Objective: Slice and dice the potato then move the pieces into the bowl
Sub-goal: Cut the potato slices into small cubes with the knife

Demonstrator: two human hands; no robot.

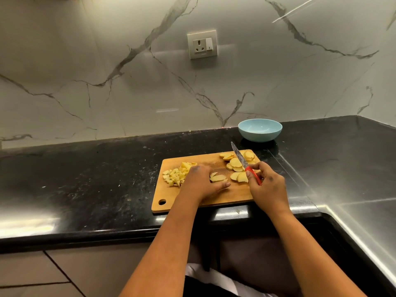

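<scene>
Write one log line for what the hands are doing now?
left hand flat on potato slices | right hand grips knife, blade raised | diced pieces on cutting board | bowl empty

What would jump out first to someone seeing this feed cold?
Probably the wooden cutting board on the black counter, with diced potato at its left end and round slices at its right. Next, the red-handled knife held in the right hand, blade raised over the slices. Behind the board sits a light blue bowl, seemingly empty.
</scene>
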